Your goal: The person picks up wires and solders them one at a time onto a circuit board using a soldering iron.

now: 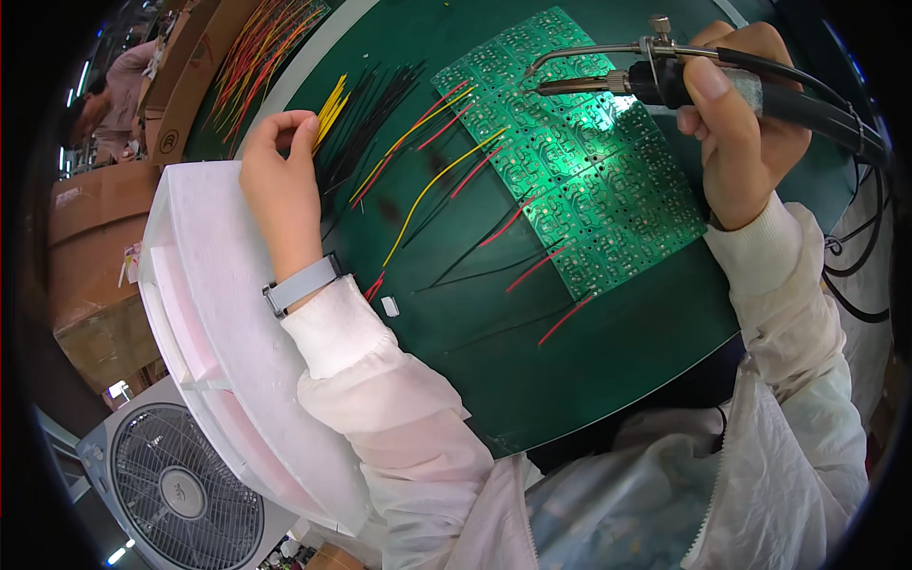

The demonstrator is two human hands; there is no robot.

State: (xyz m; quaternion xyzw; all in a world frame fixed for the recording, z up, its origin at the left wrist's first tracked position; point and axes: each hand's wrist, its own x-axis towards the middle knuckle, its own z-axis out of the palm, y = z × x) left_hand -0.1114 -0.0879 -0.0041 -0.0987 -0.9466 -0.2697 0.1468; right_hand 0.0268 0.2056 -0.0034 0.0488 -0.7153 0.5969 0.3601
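Note:
My right hand (746, 114) is wrapped round a soldering iron (655, 82) with a thin metal solder-feed tube (579, 51) clamped along it. Its tip hovers over or touches the upper part of a green circuit board panel (608, 190); which, I cannot tell. Red, yellow and black wires run from the panel's left edge. My left hand (282, 176) has thumb and forefinger pinched together at the edge of a bundle of short yellow wires (331, 112). Whether a wire is between the fingertips is hidden. Beside that bundle lie many loose black wires (366, 128).
A white foam tray (228, 247) stands left of the green work surface (532, 399). More red and yellow wires (261, 57) lie at the upper left, near cardboard boxes (104, 209). A box fan (185, 489) is at lower left. Cables (860, 285) hang at right. Another person (119, 104) is far left.

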